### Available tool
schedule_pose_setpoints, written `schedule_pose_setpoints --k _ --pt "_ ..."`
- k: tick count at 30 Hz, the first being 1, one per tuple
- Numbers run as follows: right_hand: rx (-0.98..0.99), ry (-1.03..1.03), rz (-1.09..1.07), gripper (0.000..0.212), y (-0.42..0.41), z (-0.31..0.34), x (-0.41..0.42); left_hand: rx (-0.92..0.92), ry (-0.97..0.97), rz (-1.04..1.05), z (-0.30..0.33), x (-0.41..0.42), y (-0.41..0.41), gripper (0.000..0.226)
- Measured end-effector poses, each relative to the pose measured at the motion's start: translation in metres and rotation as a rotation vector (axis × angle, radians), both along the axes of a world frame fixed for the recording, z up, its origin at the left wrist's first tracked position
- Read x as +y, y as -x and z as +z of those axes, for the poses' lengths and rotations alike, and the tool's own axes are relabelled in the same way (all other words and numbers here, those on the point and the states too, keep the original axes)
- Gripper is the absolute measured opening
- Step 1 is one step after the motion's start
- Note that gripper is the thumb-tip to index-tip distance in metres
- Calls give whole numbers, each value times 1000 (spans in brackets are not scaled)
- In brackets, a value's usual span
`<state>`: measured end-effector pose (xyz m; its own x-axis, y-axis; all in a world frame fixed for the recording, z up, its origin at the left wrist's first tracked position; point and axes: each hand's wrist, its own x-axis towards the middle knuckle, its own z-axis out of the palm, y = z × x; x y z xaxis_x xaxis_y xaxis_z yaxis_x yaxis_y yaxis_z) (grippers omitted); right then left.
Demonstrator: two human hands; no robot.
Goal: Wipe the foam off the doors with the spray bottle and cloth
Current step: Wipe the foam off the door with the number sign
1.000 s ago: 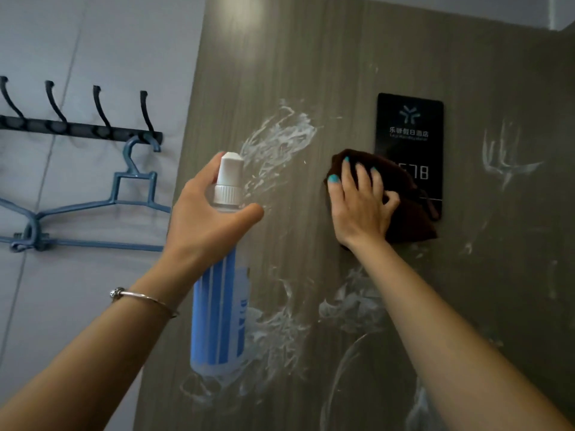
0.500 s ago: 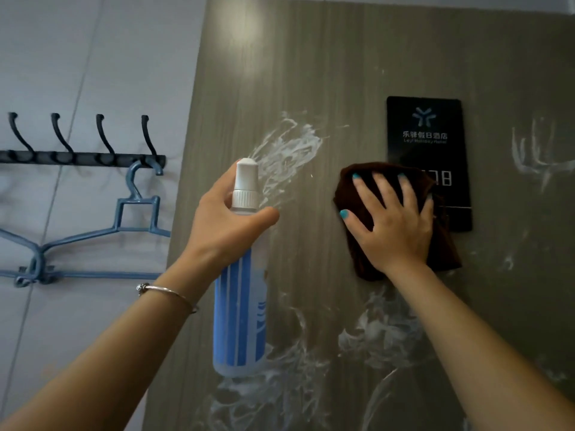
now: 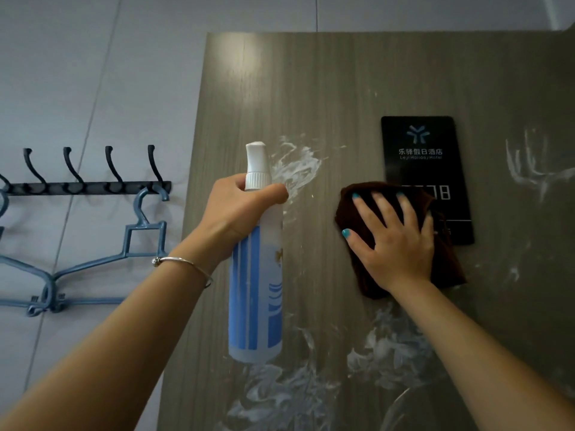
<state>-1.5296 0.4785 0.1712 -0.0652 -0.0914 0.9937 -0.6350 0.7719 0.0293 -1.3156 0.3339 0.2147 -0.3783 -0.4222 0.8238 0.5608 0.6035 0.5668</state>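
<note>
Left hand (image 3: pixel 236 213) up at the door (image 3: pixel 342 88), fingers and thumb curled round the neck of the spray bottle (image 3: pixel 256 287), just under its white nozzle. The bottle hangs upright, blue stripes down its side, right in front of the grey wood-grain panel. A silver bangle (image 3: pixel 183 265) sits on that wrist.

Over to the right hand (image 3: pixel 395 241): fingers spread wide and flat, pressing the dark brown cloth (image 3: pixel 367 275) against the door. The cloth overlaps the lower left corner of the black hotel room-number plaque (image 3: pixel 423 150), covering part of its digits.

Foam everywhere yet! A white smear (image 3: pixel 298 169) just right of the nozzle, between bottle and plaque; thin streaks (image 3: pixel 529 169) out at the right edge; thick swirls (image 3: pixel 382 346) below the cloth and under the bottle's base.

Off to the left, on the pale wall, a black hook rail (image 3: pixel 90 186) with a blue hanger (image 3: pixel 143 231) hooked on its end.
</note>
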Motion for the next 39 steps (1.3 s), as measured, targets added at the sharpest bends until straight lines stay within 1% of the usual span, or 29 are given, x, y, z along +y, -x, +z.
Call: schedule_pose_setpoints --k 2,4,7,9,12,14,16,18,21,23,26,29,31,33,36,39 --pt "-5 -7 1 63 0 0 0 -2 -30 -9 1 1 -1 15" --pt "-4 -13 9 63 -1 1 1 3 -56 0 4 -1 -2 12" --pt "-15 -22 11 64 -1 1 2 26 -89 23 7 -1 -7 15" --pt "-21 -26 9 64 -1 1 2 18 -71 21 9 0 -9 18" --pt "-25 -39 5 65 -1 1 1 -26 -40 -12 10 4 -12 19" --pt "-41 -44 9 66 0 2 1 -43 -61 -55 11 5 -13 21" --pt "-43 -51 30 66 -2 0 -1 -47 -62 -51 11 2 -13 17" --pt "4 -96 82 65 -10 -6 -12 -49 -38 -9 11 -2 -14 15" --pt "129 -226 164 62 -27 -23 -41 -48 -65 -7 9 -11 -20 27" --pt "174 -256 130 61 -30 -28 -54 -22 -102 -26 9 -19 -27 32" --pt "231 -280 58 62 -33 -29 -63 -14 -113 -84 7 -32 -42 32" --pt "335 -461 38 60 -46 -32 -84 -45 -88 -106 4 -46 -53 33" --pt "362 -545 30 58 -56 -26 -106 -48 -93 -102 2 -59 -58 32" --pt "319 -535 24 58 -63 -10 -120 -43 -95 -82 -2 -73 -63 28" --pt "205 -489 13 60 -74 17 -128 -66 -44 -25 -10 -91 -68 24" --pt "85 -396 16 58 -83 55 -133 -82 -1 -13 -20 -96 -73 39"
